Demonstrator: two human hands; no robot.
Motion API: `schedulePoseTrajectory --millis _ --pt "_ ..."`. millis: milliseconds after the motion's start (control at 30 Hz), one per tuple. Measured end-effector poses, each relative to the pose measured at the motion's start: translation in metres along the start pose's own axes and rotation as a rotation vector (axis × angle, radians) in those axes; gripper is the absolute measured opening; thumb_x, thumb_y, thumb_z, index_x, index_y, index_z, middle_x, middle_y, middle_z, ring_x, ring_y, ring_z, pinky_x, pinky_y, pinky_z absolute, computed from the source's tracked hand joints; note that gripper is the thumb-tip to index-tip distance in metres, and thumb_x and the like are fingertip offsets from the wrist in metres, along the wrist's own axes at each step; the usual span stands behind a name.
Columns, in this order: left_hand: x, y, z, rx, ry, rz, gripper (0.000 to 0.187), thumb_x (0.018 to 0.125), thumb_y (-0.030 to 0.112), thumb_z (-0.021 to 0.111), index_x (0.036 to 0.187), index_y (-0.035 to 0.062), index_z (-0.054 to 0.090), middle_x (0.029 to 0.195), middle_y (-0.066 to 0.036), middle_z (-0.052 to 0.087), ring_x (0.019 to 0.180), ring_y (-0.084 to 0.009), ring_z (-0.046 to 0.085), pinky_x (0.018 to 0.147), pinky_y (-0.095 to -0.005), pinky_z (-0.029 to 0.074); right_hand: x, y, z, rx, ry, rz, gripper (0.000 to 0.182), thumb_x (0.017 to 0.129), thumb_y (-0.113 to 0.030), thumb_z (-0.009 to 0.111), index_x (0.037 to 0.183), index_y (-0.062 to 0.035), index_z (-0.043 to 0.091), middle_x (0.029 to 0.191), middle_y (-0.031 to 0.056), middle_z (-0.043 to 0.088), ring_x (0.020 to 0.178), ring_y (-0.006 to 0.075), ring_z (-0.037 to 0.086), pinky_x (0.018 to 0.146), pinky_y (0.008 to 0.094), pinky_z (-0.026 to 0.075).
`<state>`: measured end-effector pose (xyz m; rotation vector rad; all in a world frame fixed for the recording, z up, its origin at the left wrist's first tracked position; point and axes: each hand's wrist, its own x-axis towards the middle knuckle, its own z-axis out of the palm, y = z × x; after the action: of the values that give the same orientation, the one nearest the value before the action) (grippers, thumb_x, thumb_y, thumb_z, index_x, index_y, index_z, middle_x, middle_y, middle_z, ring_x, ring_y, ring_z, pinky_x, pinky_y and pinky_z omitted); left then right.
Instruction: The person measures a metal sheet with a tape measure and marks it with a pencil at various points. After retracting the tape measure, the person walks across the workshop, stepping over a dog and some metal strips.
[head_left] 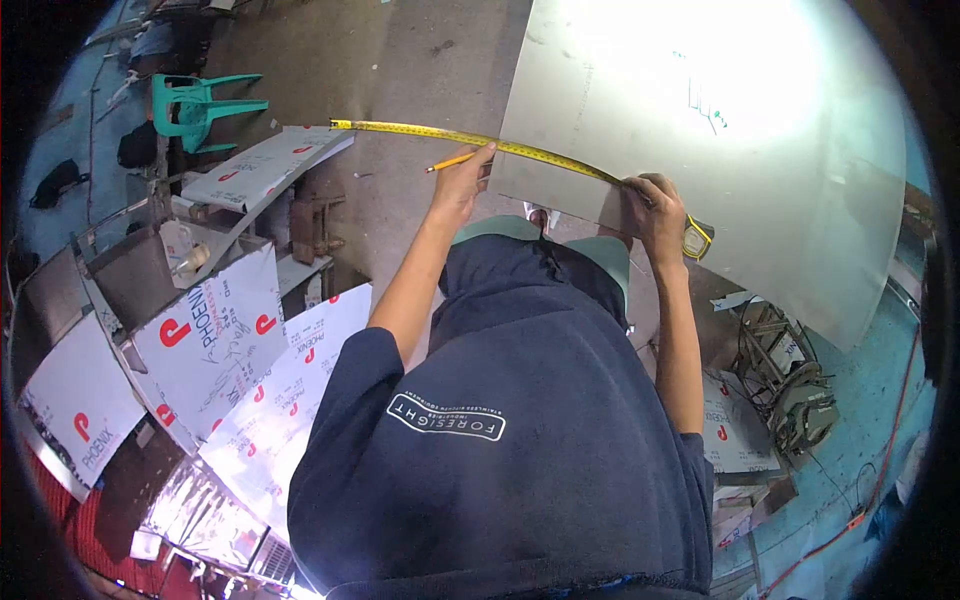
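Two hands on one tape measure [470,139] — it runs yellow and taut from out past the near edge of a big metal sheet [720,130] back across the sheet's corner. The left hand [462,185] is closed around a pencil [451,161], tip pointing away from the sheet, while its fingers also press the blade down right at the sheet's edge; holding both at once likely keeps the pencil ready beside the blade. The right hand [655,212] is clamped over the blade, pinning it against the sheet, with the tape case [697,240] hanging just below it — that anchors one end so the blade stays straight between the hands. Blue scribbles [704,105] sit further up the sheet, too small to read.

Off to the person's left, well apart: film-covered panels printed with a red logo [210,340], a green plastic chair [200,105], and, on the opposite side, a machine with cables [795,390] on the floor under the sheet's edge.
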<state>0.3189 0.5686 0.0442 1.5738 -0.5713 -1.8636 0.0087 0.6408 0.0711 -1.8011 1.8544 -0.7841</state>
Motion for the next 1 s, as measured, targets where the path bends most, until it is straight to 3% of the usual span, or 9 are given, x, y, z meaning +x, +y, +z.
schedulePoseTrajectory --millis 100,167,300,367,467,567,667,833,1000 --pt "-0.002 0.002 0.003 -0.002 0.02 0.003 0.025 0.094 0.036 0.077 0.104 0.015 0.067 0.092 0.005 0.065 0.081 -0.0071 0.059 0.07 -0.0259 0.041 0.0 0.001 -0.002 0.015 -0.015 0.014 0.014 0.087 -0.007 0.072 0.1 -0.006 0.075 0.101 0.0115 0.071 0.097 0.0339 0.067 0.085 0.0439 0.054" --pt "-0.005 0.005 0.003 0.074 0.045 -0.019 0.025 0.098 0.028 0.071 0.108 0.0061 0.069 0.101 -0.004 0.07 0.092 -0.0135 0.066 0.079 -0.0309 0.05 0.0 0.003 -0.002 0.041 -0.035 0.04 0.015 0.086 -0.006 0.071 0.101 -0.0055 0.075 0.102 0.0121 0.071 0.097 0.0346 0.068 0.084 0.044 0.054" --pt "0.0 0.005 -0.002 0.073 0.042 -0.037 0.026 0.1 0.029 0.069 0.112 0.0066 0.067 0.103 -0.005 0.07 0.094 -0.0158 0.067 0.082 -0.0332 0.051 -0.003 0.012 -0.004 0.054 -0.043 0.031 0.017 0.086 -0.004 0.072 0.103 -0.0056 0.075 0.104 0.0134 0.071 0.097 0.0356 0.068 0.085 0.044 0.055" --pt "0.003 0.01 -0.006 -0.122 0.087 -0.035 0.027 0.101 0.03 0.066 0.117 0.0077 0.065 0.109 -0.006 0.07 0.098 -0.019 0.068 0.087 -0.0379 0.053 -0.003 0.014 -0.009 0.042 -0.043 0.011 0.018 0.086 -0.003 0.072 0.103 -0.0056 0.075 0.105 0.0136 0.071 0.097 0.0356 0.069 0.085 0.0435 0.055" --pt "0.015 0.007 -0.026 -0.263 0.088 0.057 0.024 0.1 0.033 0.07 0.113 0.0129 0.064 0.104 -0.003 0.069 0.101 -0.0193 0.068 0.089 -0.0409 0.053 -0.01 0.03 -0.028 0.08 -0.079 0.049 0.02 0.086 -0.001 0.071 0.105 -0.005 0.075 0.105 0.0135 0.071 0.098 0.034 0.07 0.085 0.0412 0.055" --pt "0.02 0.011 -0.038 -0.232 0.125 0.109 0.024 0.101 0.031 0.069 0.112 0.0115 0.063 0.105 -0.004 0.069 0.103 -0.0212 0.068 0.092 -0.0444 0.054 -0.02 0.062 -0.05 0.091 -0.081 0.075 0.018 0.088 -0.001 0.072 0.106 -0.0044 0.076 0.106 0.0131 0.071 0.096 0.03 0.071 0.086 0.0381 0.055" --pt "0.022 0.009 -0.038 -0.195 0.1 0.103 0.028 0.1 0.029 0.069 0.117 0.0079 0.062 0.111 -0.008 0.067 0.106 -0.0232 0.067 0.089 -0.0439 0.056 -0.03 0.089 -0.073 0.132 -0.098 0.137 0.017 0.088 -0.001 0.073 0.105 -0.0035 0.076 0.106 0.0136 0.072 0.096 0.0291 0.072 0.084 0.0369 0.055" --pt "0.018 0.01 -0.025 -0.165 0.032 0.072 0.024 0.1 0.03 0.069 0.113 0.0103 0.064 0.106 -0.004 0.069 0.103 -0.0204 0.068 0.089 -0.0404 0.055 -0.044 0.105 -0.107 0.092 -0.113 0.181 0.02 0.09 0.002 0.072 0.109 -0.0021 0.076 0.099 0.009 0.072 0.088 0.0185 0.07 0.081 0.0306 0.054" --pt "0.012 0.009 -0.012 -0.043 0.012 0.052 0.032 0.098 0.031 0.072 0.114 0.004 0.066 0.112 -0.011 0.069 0.105 -0.0243 0.068 0.089 -0.0417 0.056 -0.054 0.121 -0.125 0.032 -0.11 0.203 0.019 0.09 0.001 0.072 0.109 -0.0007 0.076 0.101 0.0099 0.072 0.088 0.0197 0.07 0.081 0.0307 0.054"
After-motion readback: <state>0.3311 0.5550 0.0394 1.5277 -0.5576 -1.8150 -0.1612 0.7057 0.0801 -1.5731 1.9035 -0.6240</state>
